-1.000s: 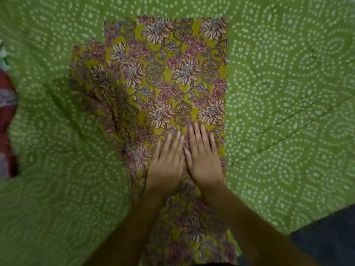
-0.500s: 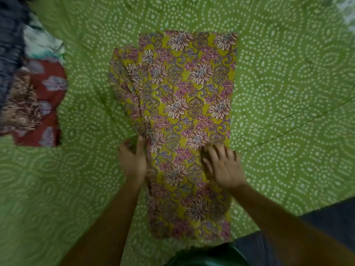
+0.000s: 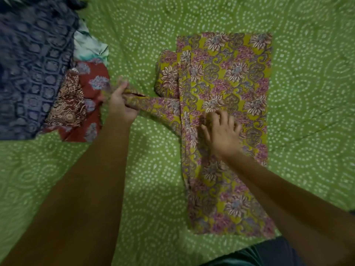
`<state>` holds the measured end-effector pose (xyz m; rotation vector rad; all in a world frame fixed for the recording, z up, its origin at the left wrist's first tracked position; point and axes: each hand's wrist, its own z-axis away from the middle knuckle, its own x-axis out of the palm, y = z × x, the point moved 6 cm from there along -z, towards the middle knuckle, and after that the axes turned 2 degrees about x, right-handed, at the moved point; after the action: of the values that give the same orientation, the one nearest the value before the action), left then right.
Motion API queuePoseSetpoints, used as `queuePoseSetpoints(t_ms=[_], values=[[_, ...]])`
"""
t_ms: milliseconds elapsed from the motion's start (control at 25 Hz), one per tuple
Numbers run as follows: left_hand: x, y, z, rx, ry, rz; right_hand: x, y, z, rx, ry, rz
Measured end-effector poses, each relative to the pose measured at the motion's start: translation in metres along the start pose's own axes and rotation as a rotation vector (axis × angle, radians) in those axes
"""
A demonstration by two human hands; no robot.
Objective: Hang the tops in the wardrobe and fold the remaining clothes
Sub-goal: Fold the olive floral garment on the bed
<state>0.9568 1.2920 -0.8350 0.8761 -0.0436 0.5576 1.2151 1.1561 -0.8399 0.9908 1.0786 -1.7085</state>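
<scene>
A yellow floral garment lies flat on the green bedspread, folded into a long strip whose long axis runs away from the person, near end close to their body, far end up the bed. Off its left edge, about halfway along, a narrow piece of the same cloth, a sleeve by the look of it, sticks out sideways, crossing that axis at nearly a right angle.

The left hand has that sleeve's end; its fingers are curled around the cloth and hold it stretched out to the left, well clear of the main strip. The hand is blurred, so the exact hold is hard to read. The right hand rests on the body of the garment just right of where the sleeve joins, fingers bent and spread, pressing the cloth down.

So the sleeve lies left of the strip and the left hand is the nearer 1, already on it. My guess is the next move carries the sleeve rightward, across onto the strip, with the right hand pinning the fold line.

At the far left sit a dark blue patterned garment, a red floral 1 and a pale 1, well apart from the work.
</scene>
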Motion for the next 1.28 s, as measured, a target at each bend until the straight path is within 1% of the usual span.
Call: queuePoseSetpoints(t_ms=[40,80,120,160,240,280,360,400,440,480,520,560,600,640,680,720,760,840,960,1080,1120,1200,1240,1280], values=[[-0.029,0.016,-0.003,0.120,0.104,-0.171,0.004,-0.011,0.010,0.019,0.005,-0.031],[-0.056,0.029,-0.004,0.210,0.209,-0.395,0.008,-0.025,0.020,0.023,0.012,-0.045],[-0.075,0.038,-0.002,0.267,0.269,-0.546,0.013,-0.041,0.029,0.017,0.015,-0.049],[-0.087,0.042,-0.001,0.274,0.274,-0.622,0.020,-0.056,0.035,0.006,0.007,-0.051],[-0.098,0.044,0.009,0.217,0.160,-0.674,0.033,-0.091,0.041,-0.022,-0.026,-0.053],[-0.099,0.041,0.009,0.115,0.111,-0.576,0.038,-0.106,0.041,-0.032,-0.039,-0.057],[-0.095,0.034,0.014,-0.121,-0.005,-0.113,0.046,-0.128,0.039,-0.029,-0.055,-0.075],[-0.095,0.030,0.010,-0.173,-0.043,0.056,0.050,-0.135,0.037,-0.020,-0.061,-0.081],[-0.094,0.028,0.005,-0.191,-0.067,0.063,0.052,-0.140,0.036,-0.013,-0.063,-0.087],[-0.094,0.028,0.001,-0.170,-0.064,-0.056,0.053,-0.144,0.033,-0.011,-0.062,-0.091],[-0.095,0.028,-0.006,-0.092,-0.060,-0.318,0.054,-0.145,0.031,-0.016,-0.061,-0.088],[-0.101,0.027,-0.011,0.021,0.016,-0.647,0.055,-0.146,0.029,-0.025,-0.061,-0.080],[-0.106,0.031,-0.015,0.158,0.131,-0.973,0.055,-0.144,0.026,-0.030,-0.060,-0.070],[-0.107,0.033,-0.013,0.239,0.235,-1.201,0.056,-0.141,0.024,-0.029,-0.057,-0.059],[-0.105,0.031,-0.010,0.245,0.279,-1.312,0.057,-0.139,0.022,-0.028,-0.051,-0.049],[-0.105,0.027,-0.010,0.217,0.286,-1.343,0.059,-0.137,0.021,-0.031,-0.046,-0.040],[-0.103,0.024,-0.011,0.202,0.276,-1.335,0.061,-0.136,0.021,-0.039,-0.042,-0.030],[-0.093,0.027,-0.020,0.255,0.222,-1.229,0.064,-0.138,0.018,-0.062,-0.033,-0.019],[-0.080,0.039,-0.029,0.317,0.109,-0.856,0.067,-0.143,0.017,-0.092,0.007,-0.032],[-0.070,0.061,-0.015,0.495,0.065,-0.629,0.065,-0.147,0.018,-0.109,0.090,-0.076],[-0.069,0.062,-0.009,0.498,0.051,-0.582,0.064,-0.148,0.018,-0.111,0.116,-0.100],[-0.079,0.055,-0.003,0.382,0.015,-0.509,0.059,-0.149,0.018,-0.120,0.185,-0.121],[-0.091,0.047,-0.003,0.315,0.012,-0.511,0.058,-0.149,0.020,-0.131,0.216,-0.113],[-0.105,0.040,-0.002,0.271,0.018,-0.574,0.058,-0.149,0.021,-0.148,0.229,-0.093]])
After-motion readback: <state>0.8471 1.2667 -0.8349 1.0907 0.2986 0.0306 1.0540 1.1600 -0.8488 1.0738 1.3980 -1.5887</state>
